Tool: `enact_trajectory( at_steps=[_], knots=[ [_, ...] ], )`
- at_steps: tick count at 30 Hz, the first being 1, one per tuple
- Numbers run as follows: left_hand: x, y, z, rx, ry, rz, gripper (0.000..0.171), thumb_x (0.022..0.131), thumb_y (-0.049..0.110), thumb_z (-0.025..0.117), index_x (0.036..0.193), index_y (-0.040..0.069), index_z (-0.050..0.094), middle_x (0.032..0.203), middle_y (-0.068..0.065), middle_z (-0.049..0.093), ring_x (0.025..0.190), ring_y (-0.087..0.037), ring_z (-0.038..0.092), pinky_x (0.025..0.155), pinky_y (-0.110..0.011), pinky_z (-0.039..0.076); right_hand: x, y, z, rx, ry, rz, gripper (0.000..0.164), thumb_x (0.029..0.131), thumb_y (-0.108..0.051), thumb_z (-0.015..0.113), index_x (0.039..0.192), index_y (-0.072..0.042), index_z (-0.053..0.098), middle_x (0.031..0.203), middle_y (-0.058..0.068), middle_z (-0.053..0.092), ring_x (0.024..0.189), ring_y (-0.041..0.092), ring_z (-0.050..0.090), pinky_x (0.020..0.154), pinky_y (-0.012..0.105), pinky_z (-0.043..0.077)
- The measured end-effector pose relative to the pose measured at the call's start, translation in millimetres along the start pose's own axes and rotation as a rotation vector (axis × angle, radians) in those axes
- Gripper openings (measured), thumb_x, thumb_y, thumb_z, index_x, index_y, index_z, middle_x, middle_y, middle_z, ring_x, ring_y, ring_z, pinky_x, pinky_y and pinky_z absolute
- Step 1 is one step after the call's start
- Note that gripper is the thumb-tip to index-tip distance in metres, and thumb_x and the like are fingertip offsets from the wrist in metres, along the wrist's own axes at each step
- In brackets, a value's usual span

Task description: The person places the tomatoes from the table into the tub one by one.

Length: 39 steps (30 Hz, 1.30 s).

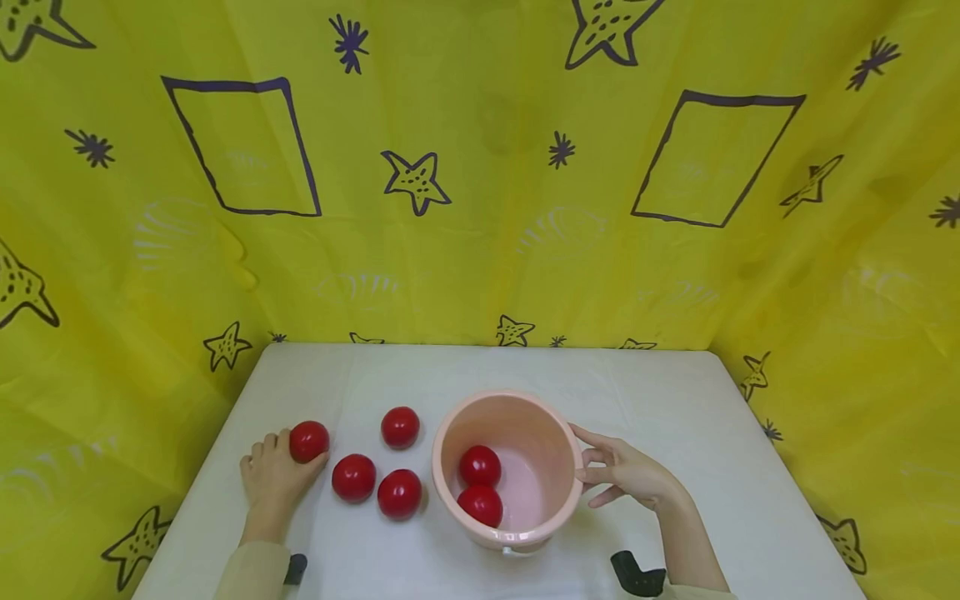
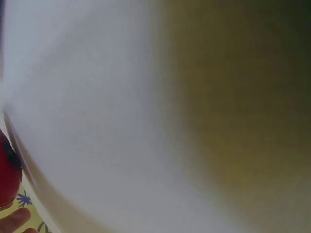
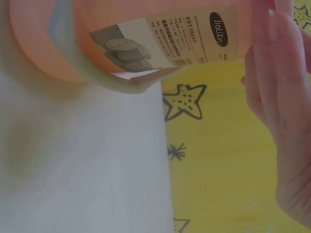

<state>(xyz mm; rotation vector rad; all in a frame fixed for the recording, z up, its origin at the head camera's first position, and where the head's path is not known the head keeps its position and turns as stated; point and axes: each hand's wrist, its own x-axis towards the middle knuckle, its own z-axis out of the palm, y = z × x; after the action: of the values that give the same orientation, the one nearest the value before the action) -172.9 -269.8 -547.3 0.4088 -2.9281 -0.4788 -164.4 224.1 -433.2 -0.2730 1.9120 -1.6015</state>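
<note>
My left hand [image 1: 276, 473] grips a red tomato [image 1: 309, 442] at the left of the white table. A patch of dark green shows on that tomato [image 2: 8, 170] at the edge of the left wrist view. Just right of this hand lie three more tomatoes, one at the back [image 1: 401, 427] and two nearer me [image 1: 354, 478]. A pink bucket [image 1: 446, 467] stands mid-table, with two tomatoes [image 1: 480, 466] inside. At its right side my right hand [image 1: 630, 473] holds the rim, thumb and fingers spread along it. The right wrist view shows these fingers beside the bucket's label [image 3: 199, 36].
The bucket's pale handle [image 3: 112, 83] hangs down against its outer wall. Yellow cloth [image 1: 480, 267] with star drawings encloses the white table [image 1: 645, 383] at the back and both sides. Dark straps [image 1: 637, 575] show near both wrists.
</note>
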Motion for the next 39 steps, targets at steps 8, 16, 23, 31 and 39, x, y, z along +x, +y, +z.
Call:
enact_trajectory(
  at_steps=[8,16,23,31,39],
  knots=[
    [5.0,13.5,-7.1,-0.065,0.089,0.009,0.067,0.074,0.046,0.065,0.114,-0.005,0.047,0.106,-0.025,0.048,0.099,-0.041,0.040,0.084,-0.058,0.030,2,3,-1,-0.004,-0.004,-0.003,0.074,0.086,-0.009,0.061,0.145,-0.001,0.016,0.095,0.014,0.059,0.078,0.021,0.065,0.061,0.038,0.055],
    [11.5,62.2,-34.1,-0.121,0.246,0.179,0.069,0.066,0.044,0.073,0.113,-0.001,0.049,0.106,-0.022,0.052,0.096,-0.038,0.045,0.085,-0.056,0.035,2,3,-1,0.003,-0.006,-0.004,0.074,0.086,-0.007,0.061,0.145,-0.001,0.016,0.095,0.014,0.059,0.078,0.021,0.065,0.061,0.037,0.055],
    [3.2,119.9,-59.0,-0.183,0.296,0.360,0.073,0.061,0.046,0.076,0.114,0.001,0.053,0.108,-0.017,0.056,0.099,-0.033,0.049,0.086,-0.052,0.038,3,3,-1,0.009,-0.014,-0.013,0.074,0.086,-0.008,0.061,0.145,-0.001,0.016,0.093,0.012,0.059,0.077,0.021,0.065,0.061,0.037,0.055],
    [-23.5,177.8,-63.7,-0.213,0.271,0.553,0.075,0.057,0.047,0.080,0.115,0.007,0.055,0.107,-0.009,0.059,0.098,-0.025,0.051,0.086,-0.046,0.043,1,2,0,0.004,-0.013,-0.015,0.074,0.086,-0.007,0.060,0.144,0.000,0.015,0.097,0.014,0.059,0.077,0.020,0.065,0.061,0.038,0.055],
    [-44.1,225.0,-51.8,-0.176,0.128,0.658,0.076,0.058,0.053,0.075,0.119,0.014,0.052,0.109,-0.002,0.058,0.099,-0.018,0.051,0.085,-0.041,0.044,-1,0,1,0.005,-0.009,-0.027,0.072,0.087,-0.006,0.059,0.144,0.001,0.015,0.095,0.014,0.059,0.076,0.020,0.064,0.060,0.038,0.055]
  ],
)
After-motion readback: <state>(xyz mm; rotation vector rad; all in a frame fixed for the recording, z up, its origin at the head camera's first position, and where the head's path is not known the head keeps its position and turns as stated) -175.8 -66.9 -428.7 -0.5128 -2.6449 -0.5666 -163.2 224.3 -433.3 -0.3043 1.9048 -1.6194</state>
